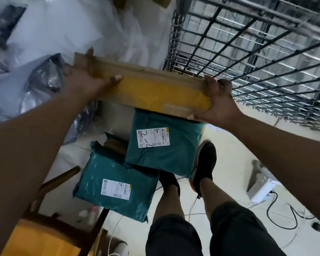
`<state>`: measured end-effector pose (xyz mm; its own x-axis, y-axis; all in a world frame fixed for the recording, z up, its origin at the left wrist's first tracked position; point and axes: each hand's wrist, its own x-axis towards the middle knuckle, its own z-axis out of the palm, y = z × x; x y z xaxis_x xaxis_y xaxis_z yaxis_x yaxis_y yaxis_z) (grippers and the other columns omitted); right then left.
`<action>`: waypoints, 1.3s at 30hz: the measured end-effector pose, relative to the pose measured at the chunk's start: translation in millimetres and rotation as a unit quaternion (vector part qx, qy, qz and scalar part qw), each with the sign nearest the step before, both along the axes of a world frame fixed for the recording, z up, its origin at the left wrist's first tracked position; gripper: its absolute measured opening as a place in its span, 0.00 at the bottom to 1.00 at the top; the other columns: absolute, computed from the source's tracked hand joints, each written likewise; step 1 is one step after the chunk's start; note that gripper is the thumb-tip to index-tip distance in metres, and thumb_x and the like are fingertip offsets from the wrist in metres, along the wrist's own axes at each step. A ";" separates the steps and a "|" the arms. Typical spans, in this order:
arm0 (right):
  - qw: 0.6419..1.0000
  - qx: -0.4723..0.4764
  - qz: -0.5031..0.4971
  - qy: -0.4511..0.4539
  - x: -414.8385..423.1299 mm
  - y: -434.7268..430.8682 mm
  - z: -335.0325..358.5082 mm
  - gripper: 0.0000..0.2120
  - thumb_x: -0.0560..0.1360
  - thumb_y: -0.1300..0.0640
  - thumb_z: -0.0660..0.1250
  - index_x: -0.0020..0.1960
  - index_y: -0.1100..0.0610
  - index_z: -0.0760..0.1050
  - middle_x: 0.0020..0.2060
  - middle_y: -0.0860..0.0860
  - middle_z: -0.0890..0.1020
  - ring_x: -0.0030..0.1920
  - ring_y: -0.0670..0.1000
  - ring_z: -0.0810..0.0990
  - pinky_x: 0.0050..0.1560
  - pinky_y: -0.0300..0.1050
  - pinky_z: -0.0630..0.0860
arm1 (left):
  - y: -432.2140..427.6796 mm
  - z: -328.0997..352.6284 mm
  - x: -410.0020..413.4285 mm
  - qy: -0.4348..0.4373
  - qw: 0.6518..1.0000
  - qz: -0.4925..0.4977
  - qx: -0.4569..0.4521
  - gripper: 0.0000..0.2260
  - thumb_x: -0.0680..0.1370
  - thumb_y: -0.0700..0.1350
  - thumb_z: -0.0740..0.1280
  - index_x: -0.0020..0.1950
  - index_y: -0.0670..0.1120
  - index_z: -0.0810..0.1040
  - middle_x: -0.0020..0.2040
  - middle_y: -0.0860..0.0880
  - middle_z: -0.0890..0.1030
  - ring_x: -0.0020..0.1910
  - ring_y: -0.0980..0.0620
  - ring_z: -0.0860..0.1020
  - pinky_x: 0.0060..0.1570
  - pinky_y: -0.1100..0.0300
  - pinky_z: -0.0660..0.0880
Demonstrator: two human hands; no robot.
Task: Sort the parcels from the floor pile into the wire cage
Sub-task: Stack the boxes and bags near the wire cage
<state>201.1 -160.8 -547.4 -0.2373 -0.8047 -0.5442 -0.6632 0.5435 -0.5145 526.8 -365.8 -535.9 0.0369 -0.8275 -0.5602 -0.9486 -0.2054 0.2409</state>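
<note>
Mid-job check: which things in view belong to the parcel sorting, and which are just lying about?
Job:
cardboard box, held at its ends by left hand and right hand
wire cage
far teal parcel
near teal parcel
grey bags, probably the pile

Lying about:
black cable
white unit on the floor

A black cable point(283, 217) snakes in loops over the pale floor point(229, 163) at the right, near a white boxy device point(264, 189) too blurred to name. At the lower left stands a dark wooden frame point(60, 177), with a thin white cord point(113, 231) trailing just beside it
</note>
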 end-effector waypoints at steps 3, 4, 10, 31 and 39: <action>1.000 -0.013 -0.006 -0.008 4.8 12.2 26.2 0.61 0.60 0.46 0.85 0.83 0.49 0.52 0.75 0.61 0.51 0.76 0.67 0.60 0.74 0.61 0.67 | 11.9 23.9 10.6 -0.007 1.000 0.015 -0.005 0.52 0.54 0.84 0.67 0.74 0.77 0.48 0.83 0.40 0.49 0.79 0.29 0.53 0.74 0.30 0.57; 1.000 -0.016 -0.007 -0.011 6.0 16.0 37.5 0.61 0.61 0.45 0.85 0.83 0.49 0.52 0.75 0.61 0.51 0.76 0.67 0.60 0.75 0.61 0.67 | 16.7 34.8 13.7 -0.001 1.000 0.016 -0.012 0.52 0.54 0.84 0.67 0.74 0.77 0.49 0.83 0.40 0.51 0.79 0.29 0.54 0.74 0.30 0.58; 0.999 -0.029 -0.020 -0.012 14.8 43.2 124.4 0.57 0.62 0.43 0.84 0.81 0.46 0.54 0.75 0.54 0.50 0.76 0.65 0.59 0.75 0.60 0.66 | 52.6 138.5 20.3 0.034 0.998 0.035 -0.048 0.43 0.62 0.80 0.68 0.74 0.72 0.58 0.79 0.39 0.57 0.74 0.32 0.63 0.72 0.37 0.66; 0.987 -0.002 -0.158 -0.037 67.8 89.3 387.5 0.24 0.80 0.32 0.57 0.63 0.50 0.69 0.66 0.61 0.67 0.63 0.64 0.74 0.66 0.59 0.72 | 186.8 396.5 110.9 0.122 0.968 0.190 -0.113 0.18 0.76 0.62 0.69 0.47 0.47 0.77 0.46 0.48 0.81 0.52 0.41 0.80 0.53 0.48 0.75; 0.983 0.009 -0.184 -0.021 68.0 76.8 397.1 0.14 0.80 0.55 0.61 0.65 0.47 0.70 0.69 0.61 0.62 0.58 0.65 0.74 0.60 0.54 0.74 | 201.2 388.7 129.5 0.115 0.956 0.260 -0.077 0.12 0.73 0.56 0.70 0.50 0.52 0.75 0.58 0.43 0.78 0.59 0.39 0.76 0.62 0.41 0.74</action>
<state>269.2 -84.0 -150.4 -0.4880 -0.6578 -0.5737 -0.3976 0.7527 -0.5248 656.3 -164.6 -147.2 0.3573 -0.8034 -0.4763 -0.6460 -0.5809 0.4952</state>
